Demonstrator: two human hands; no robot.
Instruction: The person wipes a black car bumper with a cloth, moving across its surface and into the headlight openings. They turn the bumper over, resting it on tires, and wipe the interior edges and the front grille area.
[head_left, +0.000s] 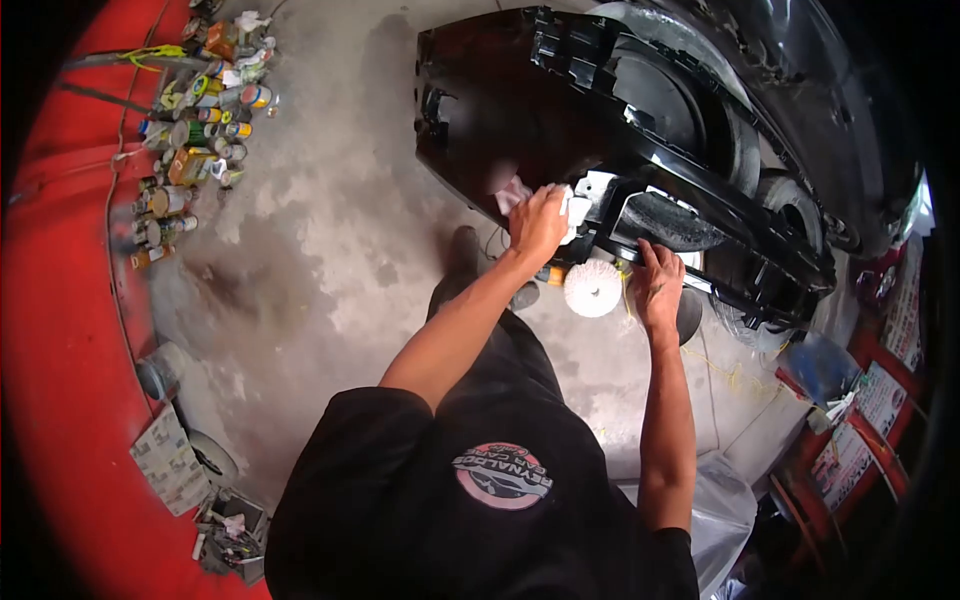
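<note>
Head view: L hand (538,225) grips white cloth (573,213) at near edge of blk car panel (490,120); R hand (658,283), fingers curled over, grips same edge; round white pad (592,290) nr R hand.

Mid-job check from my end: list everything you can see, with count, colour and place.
Panel: one, glossy black, ahead
Cloth: one, white, in the left hand, at the panel
Round pad: one, white, at the panel's near edge, between the hands
Tyres: at least two, dark, ahead right, seen through the panel
Bottles and cans: many, mixed colours, far left
Patterned sheet: one, pale, near left
Plastic sheet: one, clear, near right
Floor: one, grey, stained, below
Left hand: one, bare, on the cloth
Right hand: one, bare, on the panel's near edge
Shirt: one, black, pink-ringed logo, on the person
</note>
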